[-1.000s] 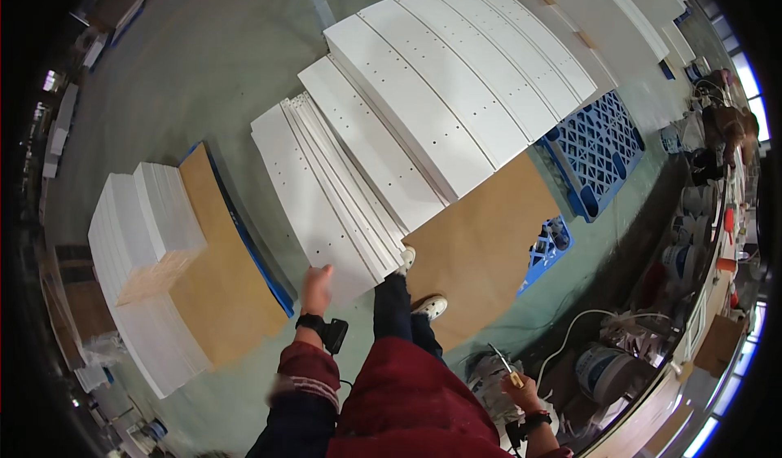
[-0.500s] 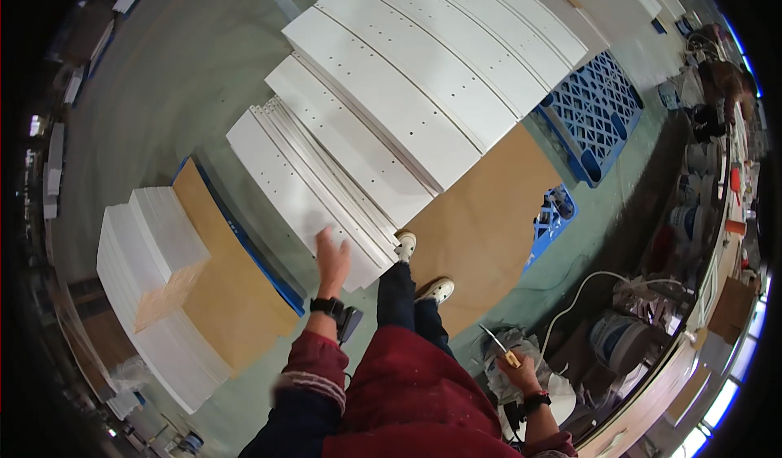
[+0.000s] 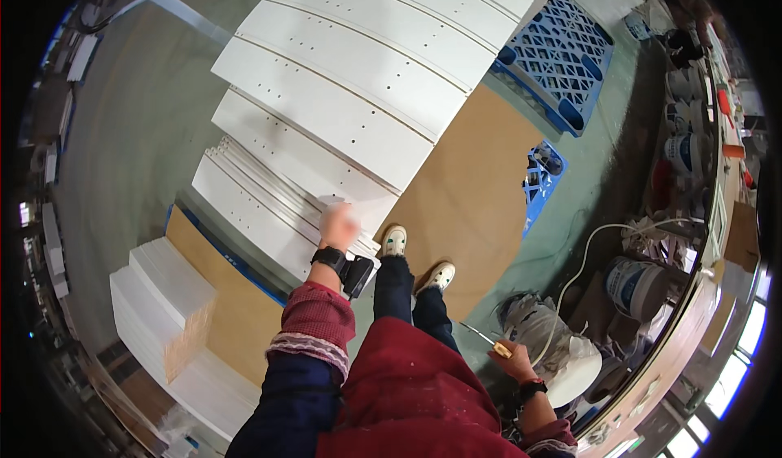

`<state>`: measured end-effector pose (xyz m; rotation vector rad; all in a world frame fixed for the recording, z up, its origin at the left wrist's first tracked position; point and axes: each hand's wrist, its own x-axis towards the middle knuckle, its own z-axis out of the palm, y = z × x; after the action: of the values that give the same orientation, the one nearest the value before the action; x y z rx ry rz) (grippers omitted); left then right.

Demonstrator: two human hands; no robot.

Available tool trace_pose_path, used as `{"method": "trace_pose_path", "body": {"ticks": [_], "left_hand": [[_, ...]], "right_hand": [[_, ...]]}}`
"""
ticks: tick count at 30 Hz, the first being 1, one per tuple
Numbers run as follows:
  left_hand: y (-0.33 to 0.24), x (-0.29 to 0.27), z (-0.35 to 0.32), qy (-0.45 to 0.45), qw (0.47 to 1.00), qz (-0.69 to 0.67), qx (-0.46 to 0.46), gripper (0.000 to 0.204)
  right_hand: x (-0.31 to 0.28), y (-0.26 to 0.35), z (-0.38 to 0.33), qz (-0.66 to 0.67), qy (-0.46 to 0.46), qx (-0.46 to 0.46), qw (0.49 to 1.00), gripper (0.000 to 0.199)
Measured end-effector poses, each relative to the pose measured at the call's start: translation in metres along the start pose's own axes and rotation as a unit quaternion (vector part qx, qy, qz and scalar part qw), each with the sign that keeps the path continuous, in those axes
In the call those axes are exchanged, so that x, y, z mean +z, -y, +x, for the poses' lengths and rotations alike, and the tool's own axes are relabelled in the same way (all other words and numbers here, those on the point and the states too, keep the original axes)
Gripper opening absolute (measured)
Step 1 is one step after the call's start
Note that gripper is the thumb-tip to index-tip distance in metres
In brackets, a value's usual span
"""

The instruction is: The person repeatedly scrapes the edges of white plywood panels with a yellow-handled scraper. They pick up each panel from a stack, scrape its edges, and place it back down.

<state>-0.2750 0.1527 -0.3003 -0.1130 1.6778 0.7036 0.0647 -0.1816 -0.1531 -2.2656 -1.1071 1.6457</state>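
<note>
My left hand (image 3: 339, 228) is over the near ends of the stacked white panels (image 3: 285, 189), its fingers smeared by motion, so I cannot tell whether it touches them. Rows of small drilled holes run along the panels' faces. At the lower right my right hand (image 3: 518, 363) is closed round a yellow-handled tool (image 3: 502, 350). A thin metal shaft sticks out from its handle toward my feet; the exact kind of tool is not clear. Each wrist wears a dark band, and a black box-shaped device (image 3: 357, 275) sits beside the left one.
Brown board (image 3: 464, 189) lies under my feet and the panels. Blue plastic pallets (image 3: 554, 59) stand at the right. More white panels (image 3: 155, 311) are stacked on a board at the left. Buckets (image 3: 631, 287), a pale hose (image 3: 582, 275) and a bench edge (image 3: 692, 332) line the right side.
My left hand has moved over the inner panel edges of the near stack. The view has shifted, carrying the panels leftward and up. The right hand keeps its hold on the yellow-handled tool.
</note>
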Motion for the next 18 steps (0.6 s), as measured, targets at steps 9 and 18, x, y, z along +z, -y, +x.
{"method": "trace_pose_path", "body": {"ticks": [9,18], "left_hand": [[-0.004,0.001,-0.018,-0.003,0.999,0.028,0.040,0.032],[-0.009,-0.002,-0.021,0.008,0.996,0.013,0.093,0.025]], "right_hand": [[0.006,0.020,0.011,-0.037,0.021,0.011,0.999,0.026],[0.008,0.028,0.014,-0.039,0.028,-0.008,0.999,0.024]]}}
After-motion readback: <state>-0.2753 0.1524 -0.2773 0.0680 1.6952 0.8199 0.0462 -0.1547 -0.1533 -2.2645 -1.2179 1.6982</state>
